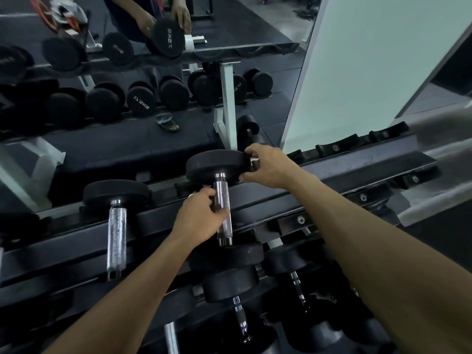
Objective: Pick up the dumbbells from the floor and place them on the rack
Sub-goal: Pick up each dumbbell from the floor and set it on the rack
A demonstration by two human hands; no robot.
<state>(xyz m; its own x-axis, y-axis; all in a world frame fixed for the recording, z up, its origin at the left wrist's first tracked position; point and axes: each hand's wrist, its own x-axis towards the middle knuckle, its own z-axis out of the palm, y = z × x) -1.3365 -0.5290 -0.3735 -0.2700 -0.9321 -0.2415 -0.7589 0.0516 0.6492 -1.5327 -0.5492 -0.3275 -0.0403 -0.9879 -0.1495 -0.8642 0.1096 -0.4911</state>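
left hand (198, 217) curls round the knurled chrome handle of a black round-headed dumbbell (221, 200) lying across the top tier of the dark metal rack (332, 172). right hand (268, 166) grips the rim of its far head. a second matching dumbbell (116, 226) rests on the same tier, to the left, apart.

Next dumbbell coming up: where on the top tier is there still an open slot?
Free: the top rail right of the right hand, where the black cradles sit bare toward the white panel. Crowded: left of there, the dumbbell that both hands hold, left hand on its handle, and its neighbour dumbbell fill adjoining slots. Lower tiers look packed.
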